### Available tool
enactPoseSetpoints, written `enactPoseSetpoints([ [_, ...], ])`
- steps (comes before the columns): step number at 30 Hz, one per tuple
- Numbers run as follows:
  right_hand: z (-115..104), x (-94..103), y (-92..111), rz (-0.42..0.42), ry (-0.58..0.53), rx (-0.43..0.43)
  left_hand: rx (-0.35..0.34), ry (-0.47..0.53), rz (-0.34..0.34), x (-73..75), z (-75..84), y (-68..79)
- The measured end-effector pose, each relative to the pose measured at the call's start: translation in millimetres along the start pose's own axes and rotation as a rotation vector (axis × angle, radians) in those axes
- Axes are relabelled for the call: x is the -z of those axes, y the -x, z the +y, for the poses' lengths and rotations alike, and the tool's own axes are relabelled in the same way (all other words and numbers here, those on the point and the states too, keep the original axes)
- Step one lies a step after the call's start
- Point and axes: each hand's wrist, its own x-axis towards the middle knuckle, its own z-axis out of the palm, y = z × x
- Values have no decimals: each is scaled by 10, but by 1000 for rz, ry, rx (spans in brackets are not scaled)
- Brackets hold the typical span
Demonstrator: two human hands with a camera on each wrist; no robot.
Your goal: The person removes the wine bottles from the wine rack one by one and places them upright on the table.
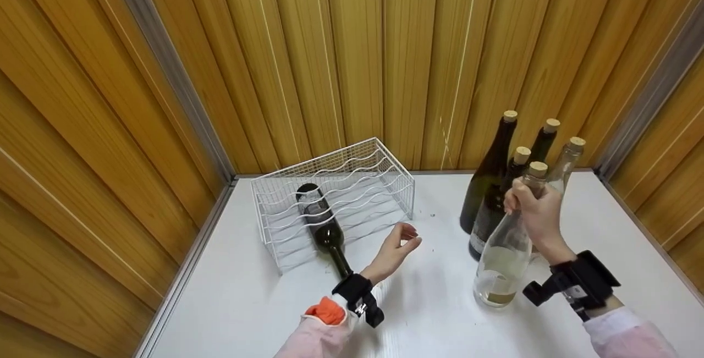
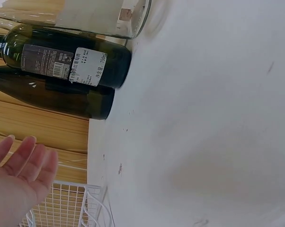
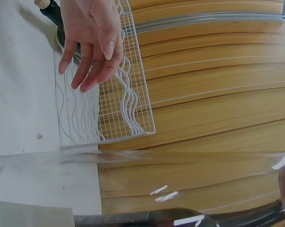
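My right hand [image 1: 536,212] grips a clear glass bottle [image 1: 503,270] by its neck, just below the cork. The bottle leans slightly, its base low at the white tabletop, in front of the other bottles. My left hand [image 1: 393,251] is held over the table between rack and bottles, fingers loosely bent with nothing in them. Left of it, a dark green bottle [image 1: 327,231] lies in a white wire rack [image 1: 410,196], its neck pointing towards me. The right wrist view shows that left hand [image 3: 93,47] in front of the rack [image 3: 149,125].
Several corked bottles stand close together behind the clear one: a tall dark bottle [image 1: 487,182], a labelled dark bottle [image 2: 62,59], another dark bottle [image 1: 543,141] and a second clear bottle [image 1: 569,163]. Wood-patterned panels [image 1: 407,61] enclose the table [image 1: 440,303] at the back and sides.
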Motion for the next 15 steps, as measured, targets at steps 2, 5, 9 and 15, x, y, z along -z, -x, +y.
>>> enactPoseSetpoints([
  [2,2,89,3,36,25,2,8,0,-2,13,101,31],
  [5,-40,197,0,88,40,11,21,-2,1,18,111,41],
  [9,-81,341,-25,124,7,31,15,-14,20,25,129,36],
  [15,-84,507,-67,162,-16,49,29,-34,16,38,139,37],
])
